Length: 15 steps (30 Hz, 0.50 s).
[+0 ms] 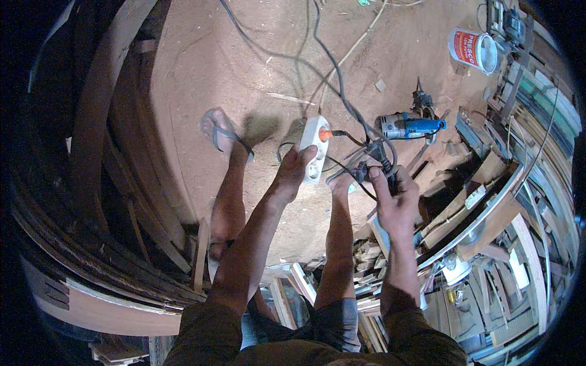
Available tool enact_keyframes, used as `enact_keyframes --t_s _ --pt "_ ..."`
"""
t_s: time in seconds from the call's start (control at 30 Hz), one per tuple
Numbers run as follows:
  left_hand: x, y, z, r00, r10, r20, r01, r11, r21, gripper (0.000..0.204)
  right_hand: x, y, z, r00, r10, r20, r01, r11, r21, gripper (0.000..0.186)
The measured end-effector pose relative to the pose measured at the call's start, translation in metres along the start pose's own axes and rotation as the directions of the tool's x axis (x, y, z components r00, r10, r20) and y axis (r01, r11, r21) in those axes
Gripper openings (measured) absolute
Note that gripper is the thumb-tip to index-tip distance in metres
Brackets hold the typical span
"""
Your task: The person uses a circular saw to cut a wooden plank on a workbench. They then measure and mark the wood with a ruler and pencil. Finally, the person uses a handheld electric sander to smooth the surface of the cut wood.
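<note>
In my left hand (293, 172) is a white power strip (314, 169), held upright over the floor with the thumb across its face. An orange plug (325, 133) sits in its upper socket, and a dark cord runs from it toward the right. The lower sockets have nothing in them. My right hand (398, 198) is closed around a black plug (361, 172) and its bundled dark cable, just right of the strip and apart from it. Part of the plug is hidden by the fingers and cable loops.
A blue and grey power tool (410, 126) lies on the sandy floor (189, 73) to the right. Beyond it stands a white bucket (486, 53) with a red label. Dark cables (278, 55) cross the floor ahead. Wood offcuts (470, 213) crowd the right; long boards (131, 140) line the left.
</note>
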<state>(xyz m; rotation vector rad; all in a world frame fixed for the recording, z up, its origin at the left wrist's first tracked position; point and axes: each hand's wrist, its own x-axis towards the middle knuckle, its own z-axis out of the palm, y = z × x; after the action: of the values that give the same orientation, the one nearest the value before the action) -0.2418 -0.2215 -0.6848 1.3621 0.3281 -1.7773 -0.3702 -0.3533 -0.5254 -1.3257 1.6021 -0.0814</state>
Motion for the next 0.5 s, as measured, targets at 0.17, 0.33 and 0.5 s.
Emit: enact_keyframes --t_s 0.17,0.33,0.5 --pt "-0.008 0.003 0.018 0.954 -0.192 0.231 0.245 0.942 -0.228 0.042 0.011 -0.049 -0.018 0.933 0.169 0.319 -0.277 0.902 0.331 0.028" --pt "-0.008 -0.002 0.013 0.928 -0.213 0.305 0.273 0.947 -0.170 0.040 0.019 0.009 -0.004 0.968 0.240 0.072 -0.249 0.948 0.200 0.042" --pt "-0.013 -0.003 0.022 0.922 -0.218 0.322 0.276 0.950 -0.149 0.042 0.018 0.033 0.008 0.981 0.130 0.144 -0.191 0.771 0.608 0.037"
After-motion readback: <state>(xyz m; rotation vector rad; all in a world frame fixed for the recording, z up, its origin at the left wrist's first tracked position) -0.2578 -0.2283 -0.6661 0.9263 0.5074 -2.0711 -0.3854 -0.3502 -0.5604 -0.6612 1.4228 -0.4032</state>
